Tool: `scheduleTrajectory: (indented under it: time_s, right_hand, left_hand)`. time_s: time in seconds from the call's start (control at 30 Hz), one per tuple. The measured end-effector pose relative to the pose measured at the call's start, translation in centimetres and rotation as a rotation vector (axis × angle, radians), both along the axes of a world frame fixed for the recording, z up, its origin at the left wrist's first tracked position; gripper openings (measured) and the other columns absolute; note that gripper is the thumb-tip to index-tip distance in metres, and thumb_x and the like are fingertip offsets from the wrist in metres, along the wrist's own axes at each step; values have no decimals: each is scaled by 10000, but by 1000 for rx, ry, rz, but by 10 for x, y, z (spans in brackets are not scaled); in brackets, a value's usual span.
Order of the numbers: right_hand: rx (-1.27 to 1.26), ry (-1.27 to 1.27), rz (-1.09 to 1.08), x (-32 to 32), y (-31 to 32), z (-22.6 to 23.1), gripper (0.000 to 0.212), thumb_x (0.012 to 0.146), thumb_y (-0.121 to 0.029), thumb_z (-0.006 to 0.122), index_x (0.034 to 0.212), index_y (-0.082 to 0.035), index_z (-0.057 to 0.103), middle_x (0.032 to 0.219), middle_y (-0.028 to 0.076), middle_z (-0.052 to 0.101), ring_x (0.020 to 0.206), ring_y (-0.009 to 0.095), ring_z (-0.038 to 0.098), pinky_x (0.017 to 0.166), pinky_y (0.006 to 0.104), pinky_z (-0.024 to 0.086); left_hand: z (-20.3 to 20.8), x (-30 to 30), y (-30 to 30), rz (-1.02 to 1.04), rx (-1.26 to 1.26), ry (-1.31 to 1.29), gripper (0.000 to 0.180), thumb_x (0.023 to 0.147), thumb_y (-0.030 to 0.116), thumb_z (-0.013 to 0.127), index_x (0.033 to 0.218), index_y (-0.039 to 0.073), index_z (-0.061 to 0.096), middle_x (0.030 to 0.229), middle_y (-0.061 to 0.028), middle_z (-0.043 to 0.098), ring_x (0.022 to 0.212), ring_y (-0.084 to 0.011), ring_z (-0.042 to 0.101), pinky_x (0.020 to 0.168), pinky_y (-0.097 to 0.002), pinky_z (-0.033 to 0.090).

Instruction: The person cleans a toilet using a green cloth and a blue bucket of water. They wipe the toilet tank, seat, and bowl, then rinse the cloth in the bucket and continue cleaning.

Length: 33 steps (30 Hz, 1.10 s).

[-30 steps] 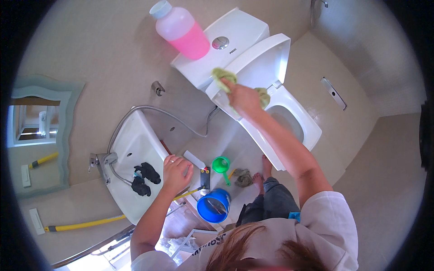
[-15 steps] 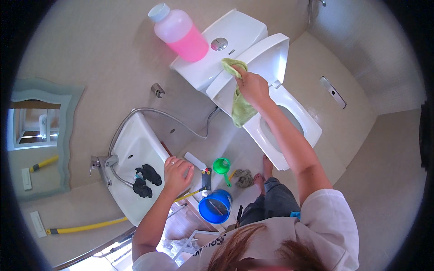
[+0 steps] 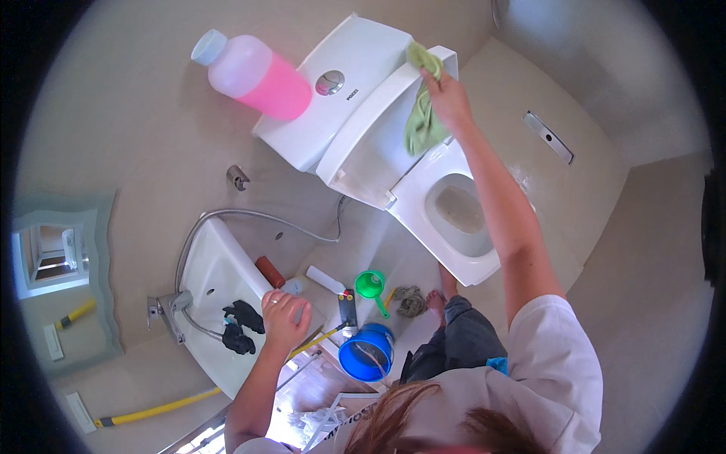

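My right hand (image 3: 451,104) grips a light green cloth (image 3: 423,125) at the far right edge of the raised white toilet lid (image 3: 367,155). Part of the cloth hangs down over the lid's inner face. Below it, the toilet seat (image 3: 414,185) is down and the bowl is uncovered. My left hand (image 3: 286,321) rests on the near edge of the white sink (image 3: 227,253), holding nothing, with its fingers loosely bent. A pair of black gloves (image 3: 240,329) lies in that sink, beside the faucet (image 3: 172,310).
A large bottle of pink liquid (image 3: 265,79) stands on the toilet tank (image 3: 363,53). On the floor are a blue bucket (image 3: 365,352), a green dipper (image 3: 370,284), a white bottle (image 3: 325,279) and a grey rag (image 3: 411,301). A metal hose (image 3: 280,219) runs along the wall.
My right hand has moved the cloth rightward and away along the lid, toward its far corner. The view has shifted, uncovering more of the bowl. My left hand stays at the sink edge.
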State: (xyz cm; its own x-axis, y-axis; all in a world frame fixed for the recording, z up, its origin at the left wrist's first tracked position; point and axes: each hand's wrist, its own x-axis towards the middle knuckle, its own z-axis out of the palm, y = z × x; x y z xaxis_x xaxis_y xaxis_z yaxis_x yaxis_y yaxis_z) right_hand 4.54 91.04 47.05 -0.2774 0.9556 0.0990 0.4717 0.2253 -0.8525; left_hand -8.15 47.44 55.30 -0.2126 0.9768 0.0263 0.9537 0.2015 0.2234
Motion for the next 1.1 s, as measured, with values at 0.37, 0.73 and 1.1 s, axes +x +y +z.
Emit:
scheduleTrajectory:
  time_s: [0.37,0.73,1.1]
  right_hand:
    - [-781,641,-156,159,-3,-78,346,844,-331,499,1007,-27,526,758,43,558,643,133,542,592,298,457]
    - [-1208,422,-602,409,-251,-148,387,857,-349,480,1037,-8,514,941,83,579,805,176,579,688,326,489]
    - [-954,821,-318,233,-60,-172,376,869,-348,458,1005,-4,528,924,80,580,812,146,556,732,295,460]
  left_hand:
    - [-54,65,55,275,-162,-107,266,706,257,625,893,73,580,923,-110,570,915,-303,494,838,-434,343]
    - [-320,247,163,-532,-817,72,892,626,448,669,1315,65,252,1362,-133,248,1272,-298,196,1036,-472,89]
    - [-317,190,101,251,-194,-498,620,738,317,602,1226,33,344,1229,-176,384,1139,-345,339,966,-458,233]
